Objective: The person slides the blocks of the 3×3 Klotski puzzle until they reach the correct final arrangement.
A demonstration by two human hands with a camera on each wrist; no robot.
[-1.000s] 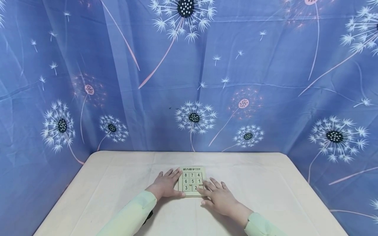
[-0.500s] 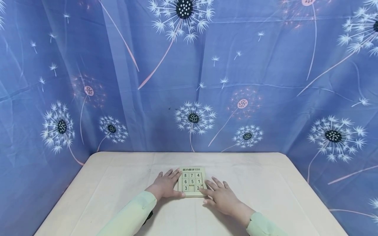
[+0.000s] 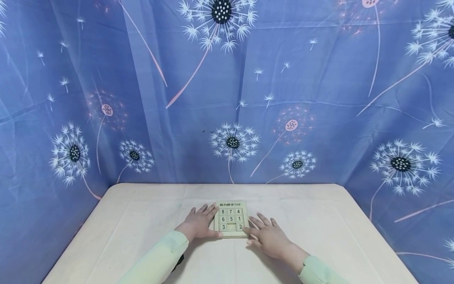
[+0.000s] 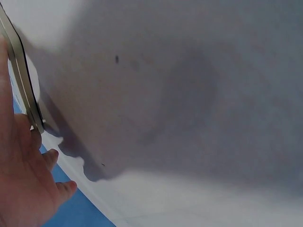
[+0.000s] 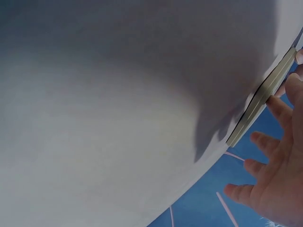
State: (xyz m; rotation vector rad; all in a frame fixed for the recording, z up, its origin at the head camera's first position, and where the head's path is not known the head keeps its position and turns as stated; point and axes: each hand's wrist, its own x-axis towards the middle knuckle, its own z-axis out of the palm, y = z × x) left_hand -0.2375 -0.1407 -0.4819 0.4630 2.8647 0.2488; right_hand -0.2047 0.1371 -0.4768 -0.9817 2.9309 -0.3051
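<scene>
A pale number sliding puzzle [image 3: 231,234] lies flat on the table, its tiles reading 8 7 4, 6 5 1, and 3, gap, 2 from far to near. My left hand [image 3: 198,224] rests against its left side, fingers spread and thumb at the near left corner. The right hand [image 3: 271,238] reaches in from the right with its index fingertip at the 2 tile [image 3: 239,227], which sits in the near right corner. Both wrist views show the puzzle edge-on: its rim [image 4: 22,75] beside the left hand, and its side [image 5: 262,97] behind the right fingers.
The cream-covered table [image 3: 149,209] stretches out around the puzzle. A blue curtain with dandelion prints [image 3: 198,130] stands along the table's back edge and both sides. Shadows of the hands fall on the cloth.
The 2 tile has slid right from near the middle of the bottom row to its right corner, leaving the gap in the middle. My right hand moved right with it; the left stayed put.
</scene>
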